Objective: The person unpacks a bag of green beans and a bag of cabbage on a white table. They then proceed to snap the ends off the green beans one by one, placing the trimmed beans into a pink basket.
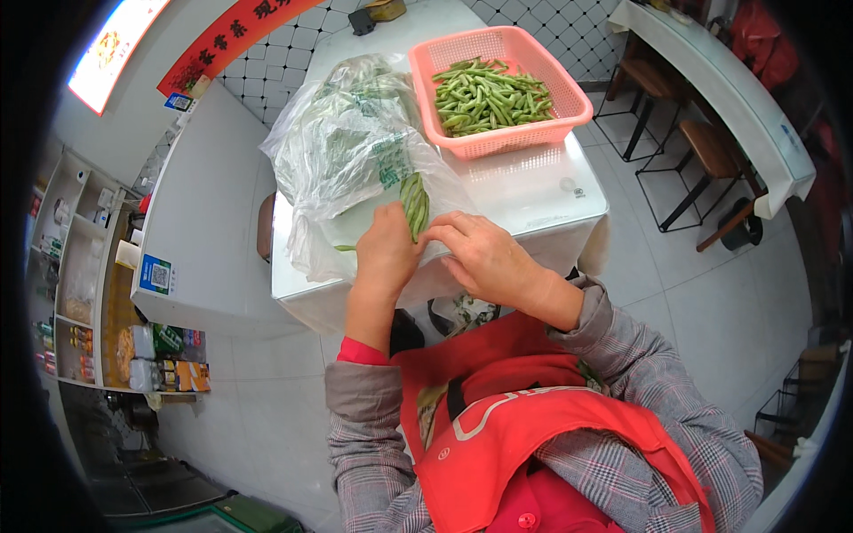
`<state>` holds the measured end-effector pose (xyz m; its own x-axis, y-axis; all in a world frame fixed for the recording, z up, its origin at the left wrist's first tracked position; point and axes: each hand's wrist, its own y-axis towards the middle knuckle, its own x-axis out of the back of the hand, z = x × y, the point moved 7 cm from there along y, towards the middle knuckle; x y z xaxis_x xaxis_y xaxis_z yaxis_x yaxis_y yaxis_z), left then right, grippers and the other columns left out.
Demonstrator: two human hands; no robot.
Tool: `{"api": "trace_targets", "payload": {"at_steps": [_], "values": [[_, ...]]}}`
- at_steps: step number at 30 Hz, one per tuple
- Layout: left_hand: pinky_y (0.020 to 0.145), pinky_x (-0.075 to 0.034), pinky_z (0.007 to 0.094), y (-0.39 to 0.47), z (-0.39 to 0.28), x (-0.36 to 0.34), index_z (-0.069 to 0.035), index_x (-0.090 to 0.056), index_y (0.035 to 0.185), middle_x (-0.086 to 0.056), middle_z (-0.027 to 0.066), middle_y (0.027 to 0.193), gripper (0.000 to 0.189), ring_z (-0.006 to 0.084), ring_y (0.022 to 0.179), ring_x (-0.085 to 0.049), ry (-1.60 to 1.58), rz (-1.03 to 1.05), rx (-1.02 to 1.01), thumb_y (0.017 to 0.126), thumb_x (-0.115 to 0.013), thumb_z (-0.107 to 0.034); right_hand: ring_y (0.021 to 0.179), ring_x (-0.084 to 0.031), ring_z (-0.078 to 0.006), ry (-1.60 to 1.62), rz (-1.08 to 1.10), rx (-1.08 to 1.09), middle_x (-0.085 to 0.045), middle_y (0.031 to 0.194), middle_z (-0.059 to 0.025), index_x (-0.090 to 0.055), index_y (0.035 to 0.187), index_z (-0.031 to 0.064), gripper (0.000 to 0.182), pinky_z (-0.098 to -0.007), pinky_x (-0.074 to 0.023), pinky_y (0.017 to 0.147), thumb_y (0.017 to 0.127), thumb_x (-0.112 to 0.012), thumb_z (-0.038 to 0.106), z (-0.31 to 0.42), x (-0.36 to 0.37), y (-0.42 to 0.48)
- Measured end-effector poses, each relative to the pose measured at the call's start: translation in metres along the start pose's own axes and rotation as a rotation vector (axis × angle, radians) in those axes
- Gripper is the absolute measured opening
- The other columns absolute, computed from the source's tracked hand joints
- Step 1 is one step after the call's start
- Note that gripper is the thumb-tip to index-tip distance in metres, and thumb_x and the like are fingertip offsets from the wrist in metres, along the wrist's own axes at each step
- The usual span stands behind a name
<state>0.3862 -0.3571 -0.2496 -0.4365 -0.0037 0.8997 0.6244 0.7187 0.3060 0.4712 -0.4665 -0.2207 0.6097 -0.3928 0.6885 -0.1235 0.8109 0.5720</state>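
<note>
My left hand point(385, 250) is closed around a small bunch of whole green beans point(415, 205), which point away from me over the table edge. The fingertips of my right hand point(490, 256) meet the near end of that bunch; whether they pinch a bean tip is hidden. Beyond the hands lies a large clear plastic bag point(346, 146) with green printing and green contents. One loose bean point(345, 248) lies by my left wrist. To the bag's right, a pink plastic basket point(506, 141) holds a heap of short bean pieces point(493, 96).
The white-covered table point(533, 200) ends just in front of me. Below its edge is a dark container with scraps point(470, 312). A white counter point(206, 220) stands left, beside stocked shelves point(80, 266). Stools point(710, 150) and another table point(726, 86) are at right.
</note>
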Motion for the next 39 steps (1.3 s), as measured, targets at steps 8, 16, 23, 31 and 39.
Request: {"api": "trace_targets", "payload": {"at_steps": [8,16,23,31,39], "values": [[0.078,-0.047,0.0409,-0.002,0.004,0.027,-0.001,-0.053,0.107,-0.057,0.0179,0.097,0.037,0.0347,0.091,-0.058,-0.042,-0.137,-0.093,0.076,-0.066,-0.017,0.095,-0.056,-0.0317,-0.035,-0.049,0.025,-0.056,0.107,-0.0122,-0.056,0.104,0.0012,0.032,-0.0392,-0.0453,0.082,0.073,-0.061,0.0,0.007,0.006,-0.003],[0.063,-0.046,0.0424,-0.02,-0.011,0.022,-0.005,-0.057,0.081,-0.06,0.014,0.082,0.016,0.0325,0.076,-0.059,-0.041,-0.154,-0.026,0.078,-0.066,-0.017,0.094,-0.057,-0.0315,-0.039,-0.025,-0.02,-0.057,0.103,-0.0127,-0.056,0.103,0.0,0.03,-0.0386,-0.047,0.081,0.073,-0.06,0.0,0.002,0.0,-0.004],[0.058,-0.046,0.039,-0.053,-0.026,0.055,-0.004,-0.057,0.082,-0.059,0.0129,0.077,0.013,0.0317,0.067,-0.059,-0.232,-0.283,0.057,0.079,-0.067,-0.01,0.084,-0.06,-0.0289,0.158,-0.039,-0.086,-0.058,0.096,-0.0121,-0.056,0.101,-0.0006,0.022,-0.0367,-0.0488,0.074,0.08,-0.06,0.006,-0.01,-0.004,-0.008],[0.059,-0.047,0.0242,-0.121,-0.044,0.048,0.003,-0.061,0.091,-0.059,0.0088,0.082,0.011,0.0138,0.066,-0.06,-0.533,-0.237,-0.018,0.081,-0.06,0.008,0.072,-0.057,-0.0089,1.409,0.242,-0.658,-0.06,0.099,-0.0061,-0.052,0.114,-0.0015,0.027,-0.0226,-0.0471,0.063,0.097,-0.049,0.02,-0.018,-0.065,-0.04],[0.056,-0.046,0.0199,-0.126,-0.005,0.023,0.002,-0.058,0.095,-0.06,0.0059,0.083,0.008,0.0093,0.067,-0.059,-0.761,-0.224,0.262,0.088,-0.055,0.004,0.065,-0.054,-0.0068,1.511,0.154,-0.784,-0.061,0.096,-0.0049,-0.053,0.11,0.0014,0.024,-0.0212,-0.0444,0.057,0.098,-0.049,0.022,-0.023,-0.075,-0.034]]}}
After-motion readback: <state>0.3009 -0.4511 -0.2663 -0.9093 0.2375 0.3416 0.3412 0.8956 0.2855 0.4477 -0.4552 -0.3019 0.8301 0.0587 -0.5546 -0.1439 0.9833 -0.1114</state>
